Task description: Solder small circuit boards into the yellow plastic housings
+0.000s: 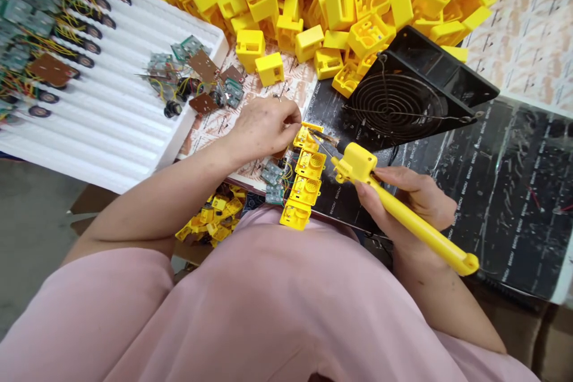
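On a black mat, the left hand pinches a light, stiff yellow plastic box by its sides. The right hand grips a soldering iron.

The left hand is hiding part of the yellow housing; the picture's edge is cutting off the foam tray.

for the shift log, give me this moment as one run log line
left hand: at yellow housing | right hand: holding soldering iron | nearby: black fan
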The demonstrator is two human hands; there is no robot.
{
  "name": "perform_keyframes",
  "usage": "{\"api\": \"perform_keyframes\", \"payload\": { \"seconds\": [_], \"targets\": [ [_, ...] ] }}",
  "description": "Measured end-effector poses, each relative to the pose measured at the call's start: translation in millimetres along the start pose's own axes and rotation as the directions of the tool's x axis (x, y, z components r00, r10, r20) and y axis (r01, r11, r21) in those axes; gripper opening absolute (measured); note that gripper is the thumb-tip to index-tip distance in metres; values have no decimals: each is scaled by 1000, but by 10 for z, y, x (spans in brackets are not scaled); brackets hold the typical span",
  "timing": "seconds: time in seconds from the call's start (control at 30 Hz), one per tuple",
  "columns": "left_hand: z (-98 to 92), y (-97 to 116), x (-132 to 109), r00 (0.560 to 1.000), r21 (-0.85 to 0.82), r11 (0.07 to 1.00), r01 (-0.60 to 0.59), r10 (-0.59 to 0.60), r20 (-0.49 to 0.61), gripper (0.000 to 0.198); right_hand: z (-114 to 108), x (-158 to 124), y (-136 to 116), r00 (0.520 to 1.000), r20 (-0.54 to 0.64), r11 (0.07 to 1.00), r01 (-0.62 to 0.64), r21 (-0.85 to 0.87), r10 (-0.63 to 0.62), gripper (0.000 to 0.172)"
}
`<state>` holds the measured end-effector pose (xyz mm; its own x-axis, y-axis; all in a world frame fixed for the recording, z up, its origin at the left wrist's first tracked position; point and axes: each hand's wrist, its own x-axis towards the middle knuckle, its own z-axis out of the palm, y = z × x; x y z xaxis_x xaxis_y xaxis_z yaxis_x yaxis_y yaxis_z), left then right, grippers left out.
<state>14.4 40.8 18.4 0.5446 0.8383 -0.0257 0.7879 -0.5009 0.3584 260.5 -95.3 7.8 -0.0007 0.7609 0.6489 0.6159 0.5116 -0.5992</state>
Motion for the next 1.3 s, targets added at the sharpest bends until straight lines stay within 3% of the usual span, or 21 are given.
{"api": "perform_keyframes", "payload": {
  "seconds": [0.13,0.3,0.5,0.67,0.77,0.87,1.03,1.13,1.3],
  "targets": [
    [-37,-33,-57,998,-54,998,-28,31,60,35,-109,123,23,990,92,994,100,51,-105,25],
    [-38,-18,-51,993,4,1000,-24,23,118,32,-113,280,75,952,162,963,244,111,-260,28],
    [-63,39,-3,987,61,998,-1,-9,161,28,-78,352,58,925,239,955,277,107,-296,25],
    [-41,29,-19,989,83,995,-58,46,139,31,-97,398,46,893,299,941,326,86,-337,18],
    [-36,-3,-44,992,52,996,-71,65,110,33,-167,425,59,890,298,938,335,87,-346,18],
    [-30,-26,-47,998,-6,999,-41,41,50,32,-223,416,87,925,268,961,275,15,-269,23],
    [40,-21,15,1000,-24,1000,-5,4,-12,27,-100,310,131,952,129,957,287,-48,-279,25],
    [77,-9,44,1000,-5,1000,5,-5,-9,25,-16,266,121,954,132,957,281,-73,-270,30],
    [46,24,61,1000,20,1000,13,-13,11,24,28,285,95,955,161,955,271,-123,-250,22]
  ]
}}
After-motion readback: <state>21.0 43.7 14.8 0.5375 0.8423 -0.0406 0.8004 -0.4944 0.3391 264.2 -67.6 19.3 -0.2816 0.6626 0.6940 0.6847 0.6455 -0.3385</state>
